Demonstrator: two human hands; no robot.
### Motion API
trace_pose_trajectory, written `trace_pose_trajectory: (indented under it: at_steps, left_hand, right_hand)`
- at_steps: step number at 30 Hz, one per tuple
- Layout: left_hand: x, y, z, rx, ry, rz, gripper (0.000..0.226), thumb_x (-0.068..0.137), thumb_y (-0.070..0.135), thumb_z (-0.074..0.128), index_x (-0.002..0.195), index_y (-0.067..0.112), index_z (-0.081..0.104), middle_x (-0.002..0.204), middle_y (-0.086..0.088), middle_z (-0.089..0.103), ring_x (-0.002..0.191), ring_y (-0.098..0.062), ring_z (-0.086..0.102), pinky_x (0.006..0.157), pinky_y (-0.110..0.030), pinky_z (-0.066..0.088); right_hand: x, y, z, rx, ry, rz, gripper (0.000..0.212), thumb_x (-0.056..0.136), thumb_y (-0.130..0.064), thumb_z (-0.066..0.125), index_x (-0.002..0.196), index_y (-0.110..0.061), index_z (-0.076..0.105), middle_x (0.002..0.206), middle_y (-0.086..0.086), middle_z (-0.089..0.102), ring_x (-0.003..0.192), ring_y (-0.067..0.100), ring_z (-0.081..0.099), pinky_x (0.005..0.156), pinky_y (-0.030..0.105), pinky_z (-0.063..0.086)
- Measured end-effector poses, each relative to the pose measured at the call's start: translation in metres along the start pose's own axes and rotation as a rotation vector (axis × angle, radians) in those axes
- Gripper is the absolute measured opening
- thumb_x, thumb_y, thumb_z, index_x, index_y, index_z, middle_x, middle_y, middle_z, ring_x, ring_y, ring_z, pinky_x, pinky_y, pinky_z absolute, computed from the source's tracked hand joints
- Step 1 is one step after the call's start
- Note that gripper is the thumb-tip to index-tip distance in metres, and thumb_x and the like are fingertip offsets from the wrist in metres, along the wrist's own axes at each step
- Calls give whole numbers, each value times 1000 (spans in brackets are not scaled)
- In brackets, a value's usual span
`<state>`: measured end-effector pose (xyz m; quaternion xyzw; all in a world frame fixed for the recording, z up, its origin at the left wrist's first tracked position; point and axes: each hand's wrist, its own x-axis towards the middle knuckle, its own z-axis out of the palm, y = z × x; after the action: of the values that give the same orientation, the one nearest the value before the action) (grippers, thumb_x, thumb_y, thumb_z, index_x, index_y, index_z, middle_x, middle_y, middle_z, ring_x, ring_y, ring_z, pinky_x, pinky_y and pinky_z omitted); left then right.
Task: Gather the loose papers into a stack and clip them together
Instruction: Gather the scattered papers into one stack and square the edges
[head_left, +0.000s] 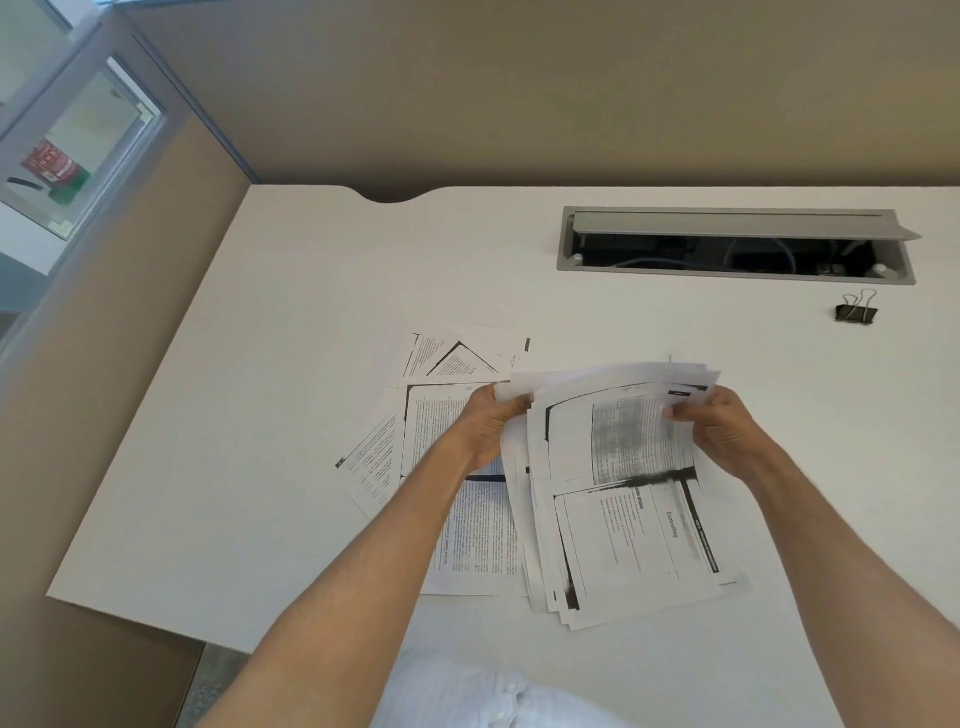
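White table (260, 415) carries everything. Ragged half-gathered stack (634, 499) at centre. Loose sheets (441, 415) just left of stack, some under it. Left hand (491, 426) pinches stack's top-left corner; right hand (727, 431) grips its top-right edge. Binder clip (856, 310) well right of stack, beyond it, untouched. Risk: uneven edges, sheets slipping or fanning when lifted. Readable: "Controlling"; rest blurred.

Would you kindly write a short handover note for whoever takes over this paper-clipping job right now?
Left hand and right hand: each grips a side of the gathered stack, top edge lifted, sheets uneven.
Loose sheets lie on the desk left of the stack.
Binder clip: untouched, far right by the cable tray.
Done: part gathered.
Left: collect the rest, square up, clip.
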<state>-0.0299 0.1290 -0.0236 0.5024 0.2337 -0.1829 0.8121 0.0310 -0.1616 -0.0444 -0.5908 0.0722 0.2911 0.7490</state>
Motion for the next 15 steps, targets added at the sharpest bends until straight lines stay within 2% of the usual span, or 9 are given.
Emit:
trace_pose_trajectory:
  at_steps: [1, 3, 6, 8, 11, 14, 15]
  left_hand:
    - [1, 0, 0, -15, 6, 0, 70, 51, 29, 86, 111, -3, 65, 93, -9, 75, 85, -21, 72, 77, -37, 60]
    - [2, 1, -1, -68, 41, -16, 72, 56, 38, 82, 113, -2, 65, 102, -11, 74, 92, -21, 72, 80, -36, 60]
    - [2, -2, -5, -157, 69, -52, 55, 86, 41, 59, 120, -1, 61, 117, -14, 68, 111, -25, 65, 94, -39, 54]
    - [1, -6, -8, -204, 102, -63, 40, 96, 37, 48, 112, 4, 66, 108, -10, 70, 105, -23, 65, 99, -42, 49]
    - [0, -13, -10, -205, 159, -67, 31, 98, 33, 48, 100, 10, 67, 94, -6, 66, 87, -19, 65, 89, -40, 51]
    - [-1, -15, -8, -163, 198, -74, 28, 98, 30, 49, 99, 9, 67, 88, -4, 67, 81, -19, 64, 78, -37, 55]
    - [-1, -15, -7, -146, 214, -74, 26, 98, 29, 50, 99, 9, 67, 86, -3, 69, 79, -18, 65, 78, -37, 55]
  right_hand:
    - [1, 1, -1, 9, 6, 2, 69, 40, -14, 91, 105, -4, 69, 103, 9, 75, 103, 26, 68, 90, 35, 54]
    - [1, 4, -4, 34, 25, -10, 84, 34, -18, 94, 112, -4, 65, 106, 10, 74, 101, 26, 70, 85, 35, 57]
    - [-2, 6, -7, 65, 46, -23, 79, 41, -5, 89, 116, -5, 62, 105, 8, 75, 100, 24, 70, 79, 29, 57]
    - [-5, 8, -9, 69, 65, -22, 63, 48, -1, 83, 110, -4, 66, 102, 7, 76, 101, 24, 70, 79, 27, 57]
    - [-9, 9, -9, 76, 96, -1, 43, 64, 5, 71, 106, -1, 67, 97, 5, 77, 98, 23, 70, 77, 25, 57]
    - [-12, 10, -8, 83, 99, 10, 56, 51, -7, 81, 105, -3, 68, 97, 5, 77, 94, 20, 72, 74, 23, 56]
    - [-12, 10, -8, 83, 102, 11, 55, 52, -7, 81, 104, -3, 68, 97, 5, 77, 94, 18, 72, 74, 23, 56]
